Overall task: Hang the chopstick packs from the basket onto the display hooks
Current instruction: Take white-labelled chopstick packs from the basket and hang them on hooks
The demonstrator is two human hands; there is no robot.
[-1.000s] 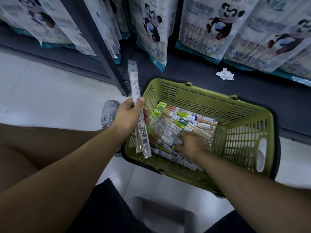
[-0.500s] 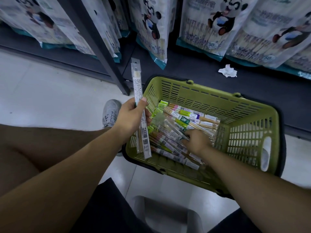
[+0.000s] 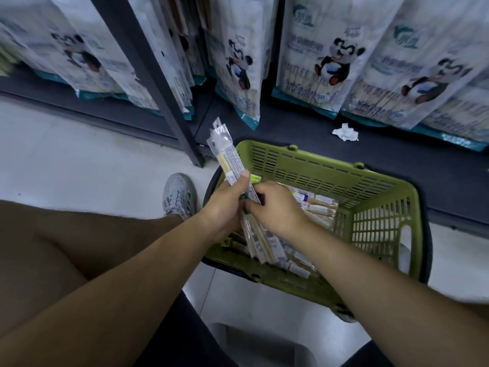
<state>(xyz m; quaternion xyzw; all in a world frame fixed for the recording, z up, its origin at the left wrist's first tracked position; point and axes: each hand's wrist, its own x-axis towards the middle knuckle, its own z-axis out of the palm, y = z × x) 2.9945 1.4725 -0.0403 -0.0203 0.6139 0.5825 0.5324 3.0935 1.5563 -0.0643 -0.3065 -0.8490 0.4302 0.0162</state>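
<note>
Right hand (image 3: 275, 207) has risen from the floor of the green basket (image 3: 317, 165) to its left rim, pinching a chopstick pack (image 3: 254, 194) against the bundle (image 3: 225, 152) that the left hand (image 3: 225, 205) grips upright. Gathering step, by appearance; hanging next demands locating a free hook.

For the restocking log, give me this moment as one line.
stage: gathering | left hand: grips chopstick packs | right hand: pinches same packs | basket: holds more packs
</note>
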